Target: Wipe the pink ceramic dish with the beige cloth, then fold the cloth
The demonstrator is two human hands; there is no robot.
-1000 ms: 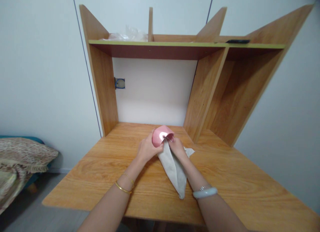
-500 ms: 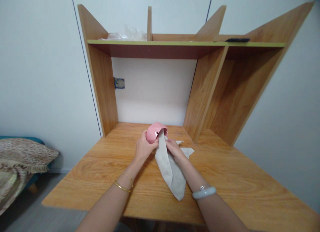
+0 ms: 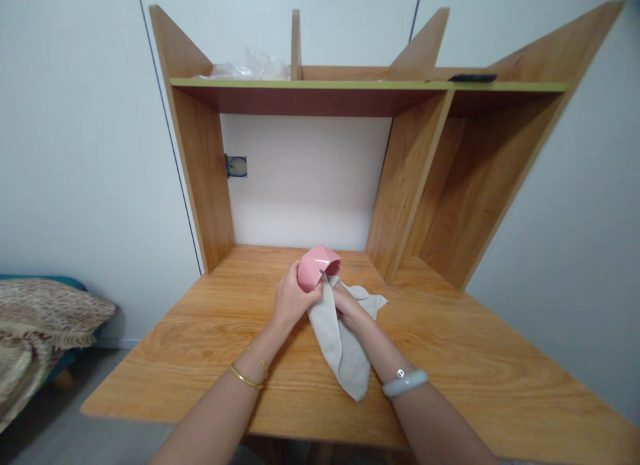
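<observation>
A glossy pink bowl (image 3: 313, 263) is tipped on its side above the desk, its opening turned to the right and toward me. My left hand (image 3: 294, 297) wraps round its left side, thumb near the rim. Part of a light grey cloth (image 3: 327, 325) goes in at the bowl's mouth, while the rest hangs down over the wood. Beside that mouth, my right hand (image 3: 350, 306) holds the cloth; its fingertips are hidden by cloth and rim.
The wooden desk (image 3: 200, 345) carries a hutch with upright dividers. On the shelf (image 3: 320, 85) lie a clear plastic bag (image 3: 255, 66) and a flat black object (image 3: 473, 78). An uncovered wall socket box (image 3: 237, 166) shows behind. A fringed blanket (image 3: 45, 311) lies at the left.
The bowl and my left hand have shifted slightly right, and the bowl has turned a little. My right hand has pushed the cloth further into the bowl's mouth.
</observation>
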